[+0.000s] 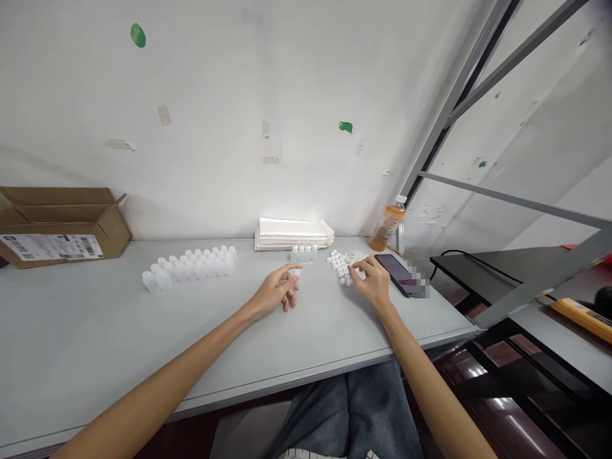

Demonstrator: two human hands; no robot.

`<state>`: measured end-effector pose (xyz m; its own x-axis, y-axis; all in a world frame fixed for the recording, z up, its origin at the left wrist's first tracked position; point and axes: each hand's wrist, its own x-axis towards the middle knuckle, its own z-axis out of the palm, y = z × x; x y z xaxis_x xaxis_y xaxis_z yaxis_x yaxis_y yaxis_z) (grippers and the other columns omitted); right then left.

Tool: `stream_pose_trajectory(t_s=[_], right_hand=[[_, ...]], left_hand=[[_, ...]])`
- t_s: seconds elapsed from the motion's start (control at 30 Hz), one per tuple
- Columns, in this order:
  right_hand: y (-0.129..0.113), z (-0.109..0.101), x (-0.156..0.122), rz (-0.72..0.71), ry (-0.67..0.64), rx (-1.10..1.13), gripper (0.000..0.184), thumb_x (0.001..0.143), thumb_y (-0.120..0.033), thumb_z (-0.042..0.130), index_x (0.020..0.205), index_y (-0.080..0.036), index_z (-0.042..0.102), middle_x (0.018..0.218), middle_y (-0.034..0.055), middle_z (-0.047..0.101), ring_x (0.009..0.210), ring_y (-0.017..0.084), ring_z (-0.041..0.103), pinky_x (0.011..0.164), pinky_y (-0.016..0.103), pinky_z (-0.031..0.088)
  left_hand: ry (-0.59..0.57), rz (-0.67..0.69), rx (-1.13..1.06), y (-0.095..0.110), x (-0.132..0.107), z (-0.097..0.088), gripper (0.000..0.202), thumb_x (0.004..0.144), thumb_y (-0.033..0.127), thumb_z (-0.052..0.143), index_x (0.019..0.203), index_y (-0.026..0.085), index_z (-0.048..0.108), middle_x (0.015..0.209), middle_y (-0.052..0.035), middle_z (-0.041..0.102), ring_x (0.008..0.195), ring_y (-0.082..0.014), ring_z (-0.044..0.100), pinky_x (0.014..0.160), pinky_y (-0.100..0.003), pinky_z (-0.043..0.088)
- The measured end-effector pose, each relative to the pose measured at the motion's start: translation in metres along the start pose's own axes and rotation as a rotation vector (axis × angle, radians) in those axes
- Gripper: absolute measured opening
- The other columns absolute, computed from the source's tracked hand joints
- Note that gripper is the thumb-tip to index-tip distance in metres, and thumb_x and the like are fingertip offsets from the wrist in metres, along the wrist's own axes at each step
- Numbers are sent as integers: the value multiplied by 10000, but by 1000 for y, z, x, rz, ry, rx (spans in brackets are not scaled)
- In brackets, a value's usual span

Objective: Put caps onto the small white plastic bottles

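Observation:
My left hand [277,290] is shut on a small white plastic bottle [295,274], which sits between thumb and fingers. My right hand [370,282] rests its fingertips on a loose heap of small white caps [343,264]. I cannot tell whether those fingers pinch a cap. Just beyond my left hand stands a short group of similar bottles [303,253]. Farther left, a block of several white bottles [189,268] stands in tight rows on the grey table [95,319].
A stack of white trays [292,234] stands against the wall. A dark phone [398,275] lies right of the caps, with an orange drink bottle [387,224] behind it. An open cardboard box [62,223] sits at the far left. A metal frame [459,108] rises at the right.

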<state>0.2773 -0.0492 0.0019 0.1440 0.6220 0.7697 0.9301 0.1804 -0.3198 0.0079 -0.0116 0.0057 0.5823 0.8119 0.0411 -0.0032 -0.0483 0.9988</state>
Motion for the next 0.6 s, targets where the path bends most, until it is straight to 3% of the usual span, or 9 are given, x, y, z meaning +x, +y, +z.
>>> stream_pose_trajectory(t_s=[0.2, 0.33, 0.47, 0.6], right_hand=[[-2, 5, -6, -62, -124, -52, 236, 788, -322, 608, 607, -189, 683, 733, 38, 555, 653, 132, 496, 544, 257, 292], [-6, 4, -5, -91, -111, -12, 261, 822, -320, 580, 616, -188, 670, 735, 45, 560, 671, 139, 489, 552, 261, 298], [-27, 7, 2, -20, -33, 173, 277, 885, -354, 532, 693, -185, 640, 715, 31, 582, 609, 122, 471, 582, 258, 351], [-60, 22, 9, 91, -151, 441, 263, 903, -382, 512, 748, -190, 604, 677, 13, 630, 575, 119, 502, 573, 251, 373]], left_hand=[[44, 3, 26, -2, 1, 1, 561, 815, 483, 622, 1244, 153, 476, 740, 30, 507, 495, -129, 620, 367, -223, 459], [67, 39, 102, -4, 1, 2, 507, 782, 489, 668, 1125, 137, 543, 736, 12, 562, 490, -121, 622, 399, -216, 457], [105, 45, 129, -3, 0, 4, 495, 722, 492, 723, 1021, 123, 586, 746, -30, 641, 540, -151, 654, 424, -226, 459], [124, 28, 161, -3, -1, 6, 481, 691, 479, 749, 981, 123, 608, 744, -57, 690, 567, -165, 665, 444, -231, 461]])
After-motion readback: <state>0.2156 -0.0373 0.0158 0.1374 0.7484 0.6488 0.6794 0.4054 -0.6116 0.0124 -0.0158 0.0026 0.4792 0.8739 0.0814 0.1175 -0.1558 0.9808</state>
